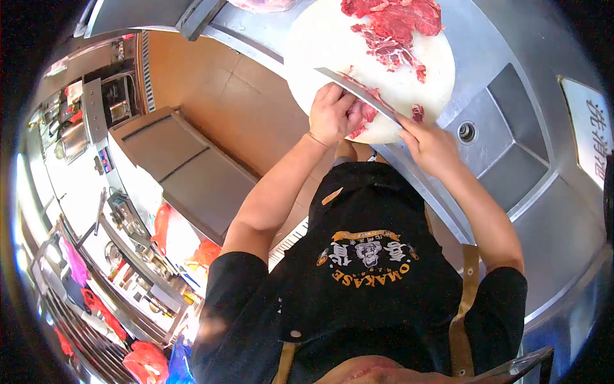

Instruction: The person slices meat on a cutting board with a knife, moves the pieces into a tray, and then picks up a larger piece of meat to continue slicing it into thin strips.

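A round white cutting board [307, 38] lies at the top centre. My right hand [428, 146] is closed round the handle of a knife [358, 91], whose long blade points up and left across the board. On the near side of the blade, my left hand [334, 114] has its fingers bent over a piece of red meat [366, 115] and close to the blade. A small meat scrap [417, 113] lies just above my right hand. Larger red meat pieces [409, 25] rest on the board's far part.
To the right of the board is a metal sink [511, 137] with a round drain [467, 132]. A sign with writing [588, 128] stands at the far right. Shelves and a metal cabinet [185, 166] are on the left, with red bags [146, 361] at the lower left.
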The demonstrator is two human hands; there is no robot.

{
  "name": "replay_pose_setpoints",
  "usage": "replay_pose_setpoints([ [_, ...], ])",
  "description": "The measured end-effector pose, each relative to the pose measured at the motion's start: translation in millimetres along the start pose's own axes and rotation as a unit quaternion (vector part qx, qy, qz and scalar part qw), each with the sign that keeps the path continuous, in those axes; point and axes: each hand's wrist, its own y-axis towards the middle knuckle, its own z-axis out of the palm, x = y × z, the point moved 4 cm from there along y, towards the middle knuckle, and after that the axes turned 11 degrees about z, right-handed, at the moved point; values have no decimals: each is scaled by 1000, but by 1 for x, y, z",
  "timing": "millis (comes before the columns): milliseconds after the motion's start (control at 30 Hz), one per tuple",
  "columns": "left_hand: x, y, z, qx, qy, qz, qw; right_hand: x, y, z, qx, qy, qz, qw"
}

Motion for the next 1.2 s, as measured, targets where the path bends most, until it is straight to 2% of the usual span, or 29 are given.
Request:
replay_pose_setpoints([
  [100, 0, -6, 2, -10, -5, -6, 1000, 12, 61, 31, -39, 61, -53, 996],
  [133, 0, -8, 4, -16, -10, -4, 1000, 25, 78, 24, -74, 87, -77, 991],
  [200, -1, -7, 2, -20, -8, 1, 1000, 32, 107, 12, -63, 110, -51, 991],
  [300, -1, -5, 1, -21, 6, -3, 1000, 30, 82, -8, -111, 113, -7, 987],
  [400, 0, -8, 4, -27, 6, -10, 1000, 2, 35, -8, -127, 84, -25, 988],
  [533, 1, -8, 3, -12, 4, -10, 1000, 2, -29, -17, -61, 13, -23, 998],
  [633, 3, -6, 5, -5, 6, -5, 1000, -9, -41, -18, -18, -35, 1, 999],
  [767, 4, -7, 7, 9, 9, -4, 1000, -3, -25, -13, 34, -71, 33, 996],
  [867, 5, -6, 5, 4, -10, -11, 1000, 14, 18, 11, 15, -20, 3, 1000],
  [1000, 3, -7, 4, -10, -11, 0, 1000, 41, 120, 30, -52, 93, -89, 990],
  [1100, 2, -1, 1, -20, 0, 11, 1000, 59, 122, -11, -96, 92, -22, 991],
  [1200, -1, -8, 0, -24, 9, -1, 1000, 36, 84, -14, -120, 109, -14, 987],
])
